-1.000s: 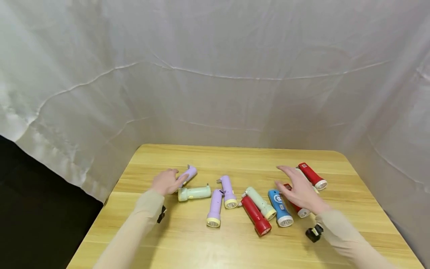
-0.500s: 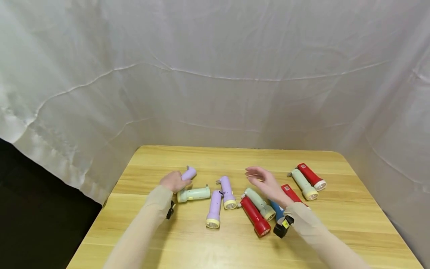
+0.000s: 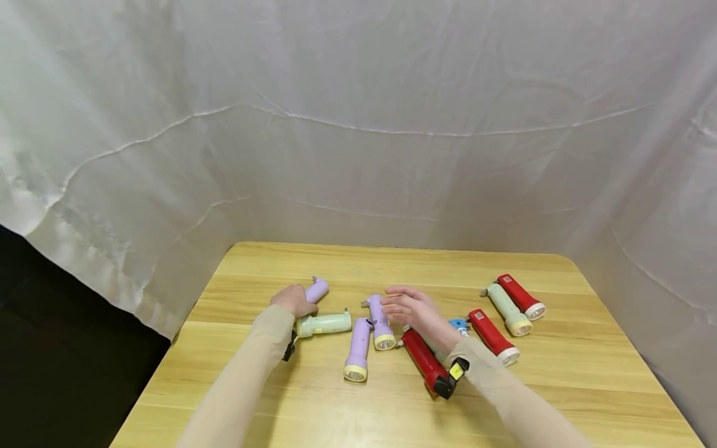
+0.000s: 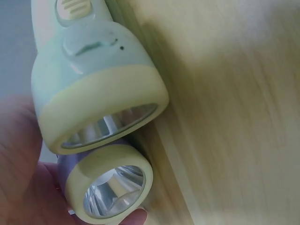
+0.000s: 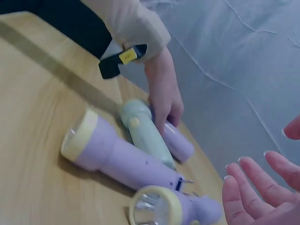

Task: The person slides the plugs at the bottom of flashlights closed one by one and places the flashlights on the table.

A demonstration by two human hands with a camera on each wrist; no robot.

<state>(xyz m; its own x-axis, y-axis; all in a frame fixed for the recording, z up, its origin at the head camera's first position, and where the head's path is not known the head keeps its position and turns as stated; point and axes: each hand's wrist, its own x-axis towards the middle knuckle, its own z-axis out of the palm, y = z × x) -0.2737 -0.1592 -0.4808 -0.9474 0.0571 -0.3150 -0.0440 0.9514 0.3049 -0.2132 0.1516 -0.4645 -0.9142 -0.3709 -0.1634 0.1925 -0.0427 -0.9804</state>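
Note:
My left hand (image 3: 294, 301) holds a purple flashlight (image 3: 317, 290) at the left of the table; thumb and fingers lie around its head (image 4: 77, 180) in the left wrist view. Right beside that hand lies a pale green flashlight (image 3: 329, 323). Two more purple flashlights (image 3: 357, 352) (image 3: 376, 310) lie near the middle. My right hand (image 3: 421, 316) hovers beside them with its fingers spread and nothing held (image 5: 262, 197). Beneath its wrist a red flashlight (image 3: 421, 354) shows, and a blue flashlight (image 3: 459, 325) is mostly hidden; another green one there is nearly covered.
To the right lie a red flashlight (image 3: 494, 337), a pale green flashlight (image 3: 508, 310) and another red flashlight (image 3: 521, 297). Grey-white cloth (image 3: 358, 174) hangs behind and around the wooden table (image 3: 426, 264). A black area (image 3: 67, 348) is at the left.
My right hand has swept left from the red and blue flashlights to the middle purple ones, uncovering the right-hand flashlights. My left hand has shifted slightly right and closed around the purple flashlight.

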